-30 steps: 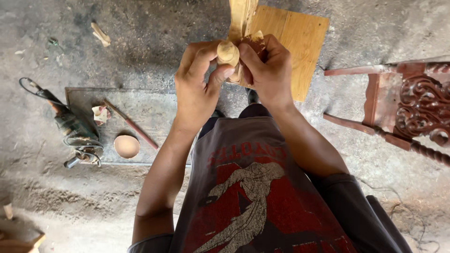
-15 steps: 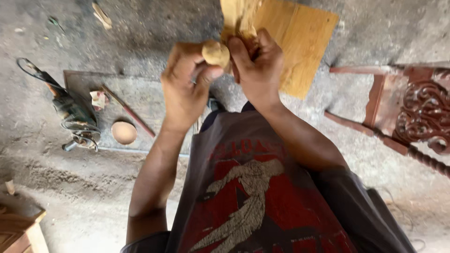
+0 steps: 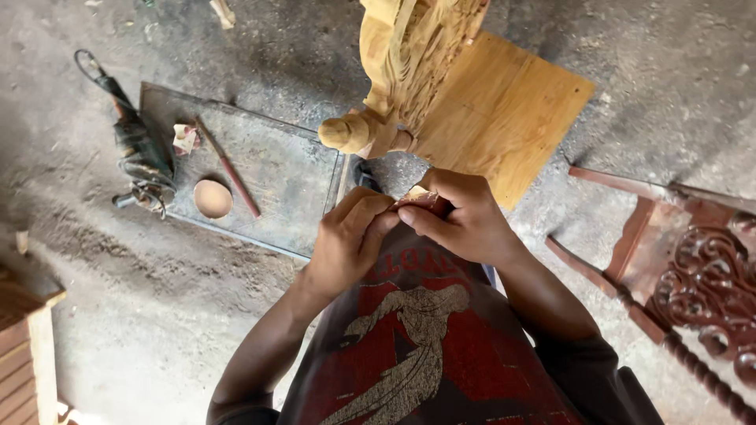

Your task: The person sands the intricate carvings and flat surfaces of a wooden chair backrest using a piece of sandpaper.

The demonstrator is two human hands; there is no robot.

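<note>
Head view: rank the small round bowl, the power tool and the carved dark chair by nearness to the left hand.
From the left hand:
1. Small round bowl, on the grey slab to its left.
2. Power tool, beyond the bowl at the slab's left edge.
3. Carved dark chair, far right.

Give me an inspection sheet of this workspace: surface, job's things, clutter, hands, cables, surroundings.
Surface: dusty grey concrete floor; a flat grey slab lies on it.
Job's things: pale carved wooden piece standing on a square wooden board; small folded scrap pinched between both hands.
Clutter: round wooden disc, thin reddish stick, crumpled scrap on the slab.
Hands: left hand and right hand meet on the folded scrap, below the carving and off it.
Cables: power tool with its cord at the slab's left edge.
Surroundings: dark carved chair part right; wooden box lower left.
</note>
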